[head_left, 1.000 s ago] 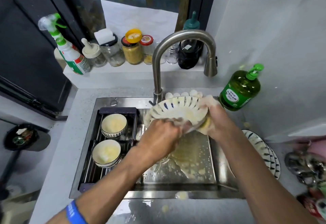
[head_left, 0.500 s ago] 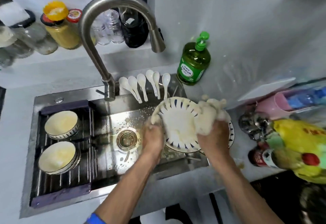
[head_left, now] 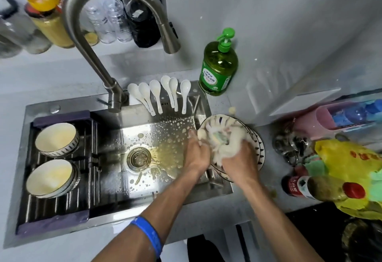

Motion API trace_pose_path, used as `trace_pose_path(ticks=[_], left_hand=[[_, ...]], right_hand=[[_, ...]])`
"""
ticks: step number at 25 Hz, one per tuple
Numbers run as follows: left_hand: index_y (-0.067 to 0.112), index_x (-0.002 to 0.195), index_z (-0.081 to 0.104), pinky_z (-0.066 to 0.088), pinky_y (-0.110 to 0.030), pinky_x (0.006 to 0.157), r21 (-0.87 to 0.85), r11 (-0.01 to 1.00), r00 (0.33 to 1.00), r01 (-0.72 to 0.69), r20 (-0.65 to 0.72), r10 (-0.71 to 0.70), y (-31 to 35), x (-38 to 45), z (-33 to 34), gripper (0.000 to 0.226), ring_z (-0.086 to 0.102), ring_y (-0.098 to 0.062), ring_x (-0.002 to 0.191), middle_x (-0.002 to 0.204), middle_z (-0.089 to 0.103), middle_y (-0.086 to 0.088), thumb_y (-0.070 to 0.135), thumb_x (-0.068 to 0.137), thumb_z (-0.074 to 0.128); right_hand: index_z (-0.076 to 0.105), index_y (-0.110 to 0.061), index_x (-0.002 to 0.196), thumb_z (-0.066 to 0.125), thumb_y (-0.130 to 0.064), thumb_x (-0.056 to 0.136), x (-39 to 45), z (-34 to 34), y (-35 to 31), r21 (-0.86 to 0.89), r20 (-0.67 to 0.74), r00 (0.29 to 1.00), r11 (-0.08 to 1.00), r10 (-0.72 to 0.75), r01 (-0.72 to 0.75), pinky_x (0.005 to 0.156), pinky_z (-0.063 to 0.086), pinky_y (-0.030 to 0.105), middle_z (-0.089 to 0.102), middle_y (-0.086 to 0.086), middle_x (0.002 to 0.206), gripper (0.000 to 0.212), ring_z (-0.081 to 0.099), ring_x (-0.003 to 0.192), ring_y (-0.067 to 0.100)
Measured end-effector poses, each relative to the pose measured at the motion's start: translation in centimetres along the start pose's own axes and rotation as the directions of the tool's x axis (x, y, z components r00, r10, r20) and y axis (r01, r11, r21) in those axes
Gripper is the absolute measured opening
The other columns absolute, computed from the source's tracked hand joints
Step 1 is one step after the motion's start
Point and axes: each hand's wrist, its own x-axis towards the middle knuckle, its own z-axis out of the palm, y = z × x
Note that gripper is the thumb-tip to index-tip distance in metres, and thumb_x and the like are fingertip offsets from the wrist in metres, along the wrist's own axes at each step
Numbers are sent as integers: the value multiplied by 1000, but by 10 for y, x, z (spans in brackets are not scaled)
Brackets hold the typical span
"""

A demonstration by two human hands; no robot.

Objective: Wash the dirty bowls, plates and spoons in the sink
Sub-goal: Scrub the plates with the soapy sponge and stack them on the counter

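Over the right edge of the sink, the left hand grips the near-left rim of a blue-striped plate, its fingers curled around the edge. The right hand presses a foamy sponge against the plate's face, fingers wrapped around the sponge and covered in suds. The held plate sits just above a stack of plates resting on the surface beside the sink. Six white spoons lean in a row on the sink's back ledge near the faucet. Two bowls with yellowish residue sit in the drain rack on the left. A green soap bottle stands behind the sink.
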Motion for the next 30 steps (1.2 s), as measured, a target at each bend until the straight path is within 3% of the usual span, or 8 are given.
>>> trace_pose_path(ticks=[3, 9, 12, 17, 20, 23, 28, 30], left_hand=[[10, 159, 11, 50, -22, 50, 135, 989, 998, -61, 28, 58, -10, 16, 4, 60, 49, -6, 59, 77, 44, 12, 5, 104, 34], [10, 112, 60, 51, -14, 55, 370, 893, 960, -256, -13, 280, -48, 48, 1, 20, 61, -6, 65, 78, 62, 3, 15, 93, 64], [13, 82, 61, 55, -26, 57, 199, 963, 983, -184, 12, 186, -68, 57, -29, 12, 63, -17, 66, 76, 65, -2, 11, 94, 58], [26, 87, 60, 59, -40, 77, -19, 990, 980, 141, -137, -143, -131, 60, -123, 15, 66, -22, 80, 91, 69, 2, 12, 94, 60], [26, 86, 59, 55, -33, 62, -103, 975, 942, 197, -258, -217, -141, 66, -165, 19, 60, -17, 71, 91, 68, -2, 8, 94, 61], [22, 89, 59, 50, -26, 55, -184, 975, 938, 122, -300, -174, -121, 78, -194, 22, 64, -22, 72, 93, 69, -10, 0, 93, 58], [22, 123, 50, 46, -12, 50, -41, 999, 911, -20, -413, 1, -66, 113, -219, 33, 59, -6, 67, 90, 62, 3, 8, 95, 62], [19, 123, 51, 52, -18, 68, 26, 999, 878, -23, -477, 32, -49, 127, -221, 30, 62, -8, 77, 96, 64, 4, 20, 96, 64]], right_hand=[[58, -13, 85, 69, -3, 72, 10, -26, -6, 98, -193, 981, 995, 12, 8, 66, 41, 19, 60, -3, 84, 19, 58, 78, 13], [56, -13, 75, 73, -5, 72, 17, 9, -65, 183, -63, 994, 979, -85, 96, 50, 35, 8, 56, -9, 65, 19, 56, 60, -3], [46, -19, 65, 75, -11, 72, 28, 61, -83, 161, -12, 994, 981, -107, 107, 44, 30, 10, 41, -11, 55, 31, 46, 48, 2], [64, -19, 110, 75, -28, 78, 39, 144, -82, 91, 337, 942, 995, 1, -34, 57, 38, 9, 62, -2, 105, 36, 61, 86, 6], [55, -14, 122, 71, -23, 77, 95, 121, -115, 318, 1, 1000, 948, 19, -19, 66, 45, 22, 58, -2, 100, 49, 56, 75, 0], [50, -13, 128, 78, -35, 61, 184, 84, -161, 280, -251, 967, 954, -34, 106, 97, 44, 28, 56, 0, 118, 76, 52, 103, 10], [58, -11, 94, 80, -26, 64, 201, 66, -183, 308, 2, 993, 945, -116, 110, 59, 53, 31, 62, 7, 75, 41, 62, 60, 13], [56, -8, 83, 78, -24, 66, 151, 66, -165, 340, -30, 985, 925, -168, 168, 57, 53, 44, 59, 20, 77, 32, 63, 65, 27]])
